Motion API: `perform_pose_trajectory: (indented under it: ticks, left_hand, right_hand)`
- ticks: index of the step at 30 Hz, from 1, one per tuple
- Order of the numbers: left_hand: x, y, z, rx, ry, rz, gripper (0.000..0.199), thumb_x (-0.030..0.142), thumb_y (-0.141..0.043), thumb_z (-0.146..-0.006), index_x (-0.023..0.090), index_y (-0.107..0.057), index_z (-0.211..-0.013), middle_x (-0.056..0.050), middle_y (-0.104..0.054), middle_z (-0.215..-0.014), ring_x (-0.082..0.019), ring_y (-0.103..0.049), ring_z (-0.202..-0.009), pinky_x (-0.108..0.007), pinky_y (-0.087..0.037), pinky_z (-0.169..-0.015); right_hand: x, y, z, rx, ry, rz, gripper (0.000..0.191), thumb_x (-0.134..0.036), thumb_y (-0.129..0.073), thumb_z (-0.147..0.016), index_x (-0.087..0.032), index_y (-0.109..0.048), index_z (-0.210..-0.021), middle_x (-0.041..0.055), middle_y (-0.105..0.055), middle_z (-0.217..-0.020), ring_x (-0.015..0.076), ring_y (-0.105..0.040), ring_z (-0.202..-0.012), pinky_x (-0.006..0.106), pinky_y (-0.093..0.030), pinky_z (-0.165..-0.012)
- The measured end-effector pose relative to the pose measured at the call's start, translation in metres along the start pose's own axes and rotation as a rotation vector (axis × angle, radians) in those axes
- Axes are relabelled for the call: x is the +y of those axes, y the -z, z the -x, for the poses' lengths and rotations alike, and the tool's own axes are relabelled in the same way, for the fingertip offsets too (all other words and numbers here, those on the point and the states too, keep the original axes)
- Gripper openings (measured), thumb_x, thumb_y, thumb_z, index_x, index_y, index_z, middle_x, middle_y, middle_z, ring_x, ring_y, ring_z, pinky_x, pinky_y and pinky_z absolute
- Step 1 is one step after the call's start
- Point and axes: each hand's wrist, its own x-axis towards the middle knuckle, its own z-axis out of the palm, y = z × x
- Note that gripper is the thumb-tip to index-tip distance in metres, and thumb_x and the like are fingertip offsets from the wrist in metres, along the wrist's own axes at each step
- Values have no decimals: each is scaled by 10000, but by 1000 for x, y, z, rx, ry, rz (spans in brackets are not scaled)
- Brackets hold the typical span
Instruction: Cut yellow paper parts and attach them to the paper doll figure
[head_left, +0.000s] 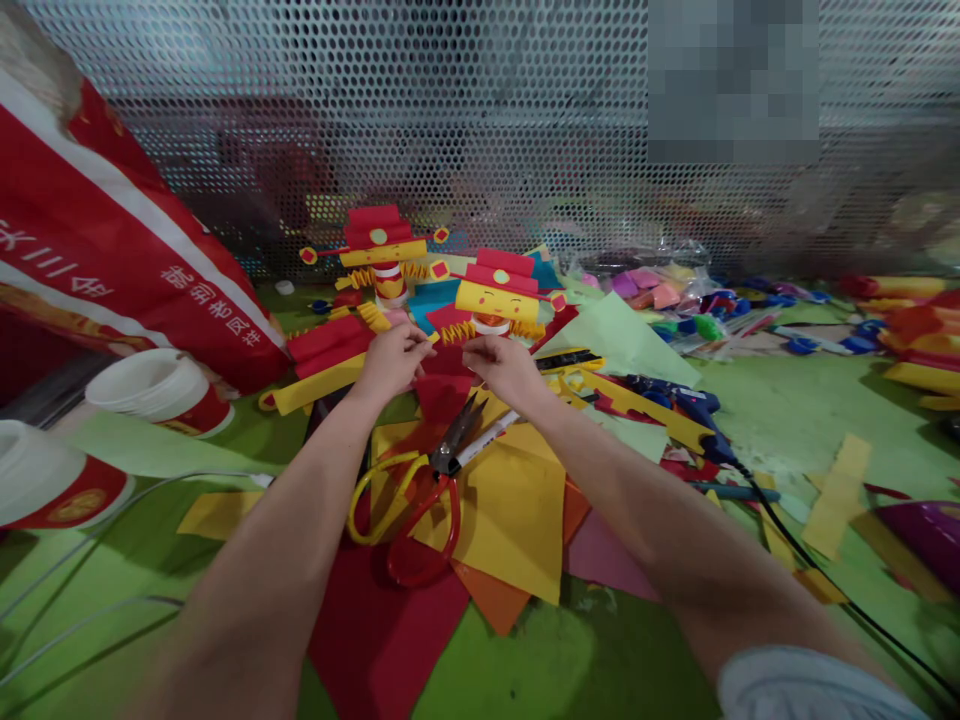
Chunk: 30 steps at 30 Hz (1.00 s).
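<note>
Over on the far left, white paper cups with red lower bands (154, 385) sit on the green bench (585, 660), a big red bag with white lettering (142, 215) leaning behind them. Next along, a red-and-yellow folded paper piece (322, 360) lies tilted just beside the left hand. Behind it stands a paper figure in a red hat with pleated yellow arms (386, 250).

Now the left hand (390, 365): fingers bent, thumb and fingertips pinching a small yellow paper piece (433, 338) above the clutter! Below, the scissors with yellow and red handles (445, 464) lie with blades parted on yellow paper sheets (517, 515), a white marker (489, 437) beside them.

Right behind the hands, a second red-hatted paper figure with a yellow smiling face (498, 297) stands upright. The right hand (514, 375) is just before it, fingers curled inward; whether they grip anything, I can't tell. Further right come a dark blue glue gun (701, 408) and, at the edge, a shiny purple object (924, 535).
</note>
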Motion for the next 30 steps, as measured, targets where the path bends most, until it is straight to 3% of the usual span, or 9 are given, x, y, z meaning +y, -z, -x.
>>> perform_pose_trajectory:
  ticks: [4, 8, 10, 16, 23, 27, 30]
  left_hand:
    - [-3, -1, 0, -49, -33, 6, 121, 220, -558, -753, 165, -610, -848, -59, -707, -784, -78, -503, -373, -210, -394, -387]
    - [-5, -1, 0, 28, -101, -67, 116, 286, -583, -741, 177, -617, -756, 2, -633, -566, -107, -545, -419, -207, -415, -422]
    - [-5, -1, 0, 55, -123, -103, 141, 316, -583, -736, 180, -619, -726, 7, -621, -548, -123, -576, -464, -214, -438, -455]
    - [-2, -5, 4, 70, -241, -242, 140, 293, -587, -721, 171, -648, -689, -69, -709, -926, -166, -652, -741, -270, -497, -677]
    - [-5, -7, 6, 73, -383, -351, 106, 226, -561, -741, 199, -662, -725, -66, -700, -996, -199, -637, -925, -316, -473, -821]
    - [-8, -5, 5, 43, -476, -357, 132, 241, -543, -767, 193, -665, -750, -73, -706, -934, -191, -643, -877, -306, -476, -791]
    - [-9, -3, 3, 7, -498, -376, 143, 251, -537, -777, 200, -668, -750, -52, -712, -851, -177, -644, -816, -287, -477, -752]
  right_hand:
    - [0, 1, 0, -13, -9, 16, 185, -194, -548, -759, -156, -650, -909, 59, -684, -857, 162, -649, -702, 347, -531, -727]
    - [0, 1, 0, -13, -7, 17, 182, -190, -540, -762, -160, -653, -902, 52, -683, -828, 162, -650, -702, 333, -527, -718]
    - [0, 1, 0, -13, 0, 24, 181, -192, -538, -761, -161, -657, -895, 50, -682, -816, 164, -651, -703, 325, -524, -713]
    - [-2, 2, 1, -14, 21, 101, 195, -191, -526, -773, -142, -667, -899, 59, -689, -798, 174, -648, -708, 316, -508, -711]
    - [-18, 9, 1, 61, 233, 483, 261, -191, -454, -815, -189, -643, -994, 72, -691, -958, 227, -629, -896, 342, -468, -795]
    - [-29, 9, -8, -34, 278, 731, 369, -227, -431, -829, -181, -547, -1177, 135, -678, -955, 303, -627, -907, 408, -467, -755]
    - [-34, 8, -19, -128, 290, 843, 416, -200, -454, -802, -202, -523, -1212, 151, -671, -981, 327, -627, -921, 416, -469, -736]
